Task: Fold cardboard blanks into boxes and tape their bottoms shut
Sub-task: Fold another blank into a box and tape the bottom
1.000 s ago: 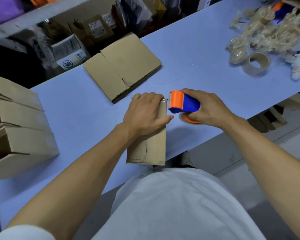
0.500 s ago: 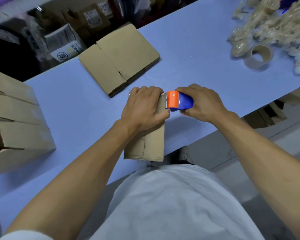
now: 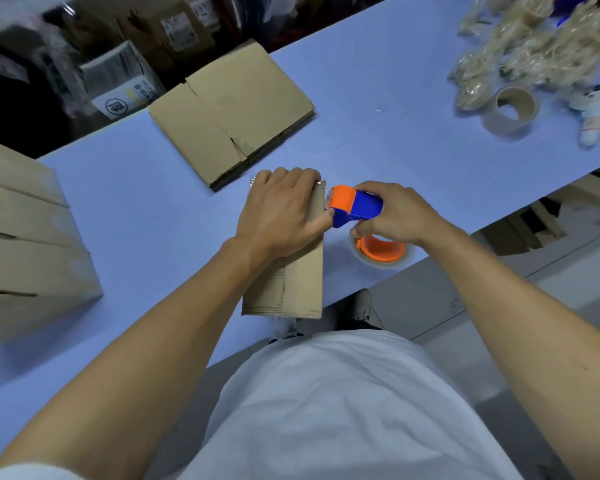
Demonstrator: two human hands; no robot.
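Since half a second ago, my right hand [image 3: 400, 216] is drawing the tape dispenser [image 3: 355, 206] away from the box [image 3: 300, 271]; its orange roll [image 3: 381, 251], hidden before, is now showing below my wrist, and the orange head is standing just off the box's right edge rather than against it. My right fingers are curling fully around the blue handle. My left hand [image 3: 281, 216] is staying on the box's far end, fingers spread flat and pressing down, thumb tip touching the dispenser's nose. The box is lying on the blue table [image 3: 395, 150] at the near edge, directly in front of me.

Count: one box under my hand; one stack of flat blanks [image 3: 232, 116] lying farther back, number of sheets not readable; folded boxes [image 3: 21, 237] piling at the left, three layers showing; one dispenser; one loose tape roll [image 3: 510, 110] at the far right; one heap of crumpled clear wrapping [image 3: 534, 53] beside it, too blurred to count.
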